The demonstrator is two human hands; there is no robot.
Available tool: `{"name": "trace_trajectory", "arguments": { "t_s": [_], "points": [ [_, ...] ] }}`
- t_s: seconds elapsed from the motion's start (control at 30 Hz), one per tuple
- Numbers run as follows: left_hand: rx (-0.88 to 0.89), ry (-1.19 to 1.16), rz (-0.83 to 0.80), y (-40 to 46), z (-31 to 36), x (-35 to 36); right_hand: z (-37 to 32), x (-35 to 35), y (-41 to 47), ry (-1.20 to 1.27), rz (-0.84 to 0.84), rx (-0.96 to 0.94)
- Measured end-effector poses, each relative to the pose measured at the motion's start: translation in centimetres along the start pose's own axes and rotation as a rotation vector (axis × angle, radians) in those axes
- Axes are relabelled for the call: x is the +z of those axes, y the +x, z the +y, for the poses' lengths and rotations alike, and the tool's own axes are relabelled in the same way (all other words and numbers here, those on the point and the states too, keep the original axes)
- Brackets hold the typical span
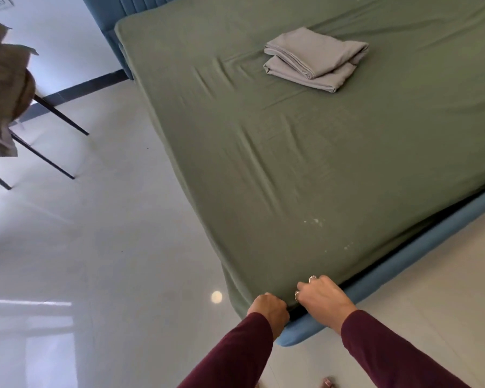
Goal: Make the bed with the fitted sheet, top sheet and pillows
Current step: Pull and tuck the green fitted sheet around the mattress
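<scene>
I am at the near corner of the bed, and the step in hand looks to be seating the green fitted sheet over that last corner. My left hand is curled tight with its fingers tucked under the hem, gripping the sheet where it hangs off the corner; my right hand has its fingers bent over the sheet's edge just beside it, pinching the cloth against the mattress side. The sheet already lies across the whole top, with loose ridges running toward the far left corner and the side still draping free along the left edge. To do this well, I judge I should pull the hem down and under the corner with both hands together, keeping the seam on the corner itself, then smooth outward so the ridges go flat. If I tug too hard here, the far corners may pop off. The blue bed frame sits close under the mattress, so I will need to lift the corner slightly to slip the elastic in. The folded grey linen rests on the sheet near the head, well apart from my hands, ready for afterward. I see no pillows on the bed.
</scene>
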State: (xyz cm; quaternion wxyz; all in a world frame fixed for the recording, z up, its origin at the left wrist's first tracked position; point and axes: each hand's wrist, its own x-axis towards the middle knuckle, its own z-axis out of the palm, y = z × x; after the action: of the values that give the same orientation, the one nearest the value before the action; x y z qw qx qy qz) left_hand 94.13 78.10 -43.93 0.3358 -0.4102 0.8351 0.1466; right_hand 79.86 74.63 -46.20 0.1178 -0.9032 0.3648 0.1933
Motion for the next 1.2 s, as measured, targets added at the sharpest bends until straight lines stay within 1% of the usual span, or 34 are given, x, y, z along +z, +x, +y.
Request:
{"name": "trace_trajectory", "arguments": {
  "t_s": [0.07, 0.1, 0.13, 0.17, 0.2, 0.3, 0.4, 0.5, 0.57, 0.63, 0.7, 0.77, 0.8, 0.87, 0.9, 0.93, 1.0, 1.03, 1.07, 1.13, 1.2],
  "points": [
    [0.003, -0.01, -0.019, -0.7, 0.0, 0.4, -1.5, -2.3, -0.5, -0.096, -0.067, 0.008],
    [0.005, -0.02, -0.028, -1.0, 0.0, 0.7, -2.2, -3.4, -0.8, -0.161, -0.103, -0.042],
    [0.005, -0.029, -0.041, -1.2, -0.1, 1.1, -2.7, -3.7, -0.9, -0.164, -0.141, -0.093],
    [0.005, -0.035, -0.054, -1.5, -0.2, 1.5, -3.2, -3.3, -0.8, -0.156, -0.174, -0.099],
    [0.006, -0.037, -0.063, -1.7, -0.3, 1.9, -3.8, -3.4, -0.6, -0.148, -0.217, -0.082],
    [0.004, -0.046, -0.081, -1.8, -0.6, 2.7, -4.6, -3.5, 0.0, -0.148, -0.262, -0.065],
    [-0.007, -0.088, -0.066, -1.0, -0.6, 3.4, -4.0, -2.6, 0.2, -0.109, -0.119, -0.07],
    [-0.037, -0.144, -0.012, -0.1, -1.1, 4.4, -3.1, -0.9, 0.6, -0.028, -0.053, -0.015],
    [-0.055, -0.167, 0.019, 0.3, -1.3, 5.0, -2.4, 0.5, 0.8, -0.047, -0.033, 0.005],
    [-0.061, -0.167, 0.046, 0.8, -1.1, 5.5, -2.0, 1.7, 0.8, -0.062, -0.016, -0.019],
    [-0.097, -0.162, 0.01, 1.0, -0.6, 5.8, -2.5, 0.9, 0.7, -0.068, -0.046, -0.004],
    [-0.16, -0.187, -0.067, 1.3, -0.1, 5.7, -2.2, 0.5, 0.4, -0.075, -0.059, -0.054],
    [-0.178, -0.198, -0.11, 1.4, 0.0, 5.3, -2.0, 0.6, 0.1, -0.067, -0.094, -0.042],
    [-0.164, -0.207, -0.162, 1.5, 0.0, 3.8, -1.1, 0.6, -0.7, -0.051, -0.077, -0.025],
    [-0.148, -0.227, -0.176, 1.5, -0.1, 2.7, -0.4, 0.7, -1.1, -0.033, -0.056, -0.008],
    [-0.129, -0.246, -0.173, 1.6, -0.2, 1.3, 0.7, 0.6, -1.5, -0.006, -0.091, 0.034],
    [-0.091, -0.271, -0.12, 1.9, -0.2, -1.9, 3.8, 0.7, -2.0, -0.015, -0.05, 0.137],
    [-0.079, -0.276, -0.085, 2.2, -0.2, -3.7, 5.4, -0.3, -2.3, -0.037, 0.001, 0.183],
    [-0.071, -0.276, -0.043, 2.6, -0.2, -5.5, 7.1, -1.3, -2.7, -0.039, 0.017, 0.23],
    [-0.061, -0.278, 0.058, 4.4, -0.1, -8.9, 11.0, -3.4, -3.5, -0.042, -0.029, 0.312],
    [-0.079, -0.307, 0.165, 6.7, 0.0, -11.9, 15.9, -3.7, -3.8, -0.111, -0.006, 0.373]
  ]
}}
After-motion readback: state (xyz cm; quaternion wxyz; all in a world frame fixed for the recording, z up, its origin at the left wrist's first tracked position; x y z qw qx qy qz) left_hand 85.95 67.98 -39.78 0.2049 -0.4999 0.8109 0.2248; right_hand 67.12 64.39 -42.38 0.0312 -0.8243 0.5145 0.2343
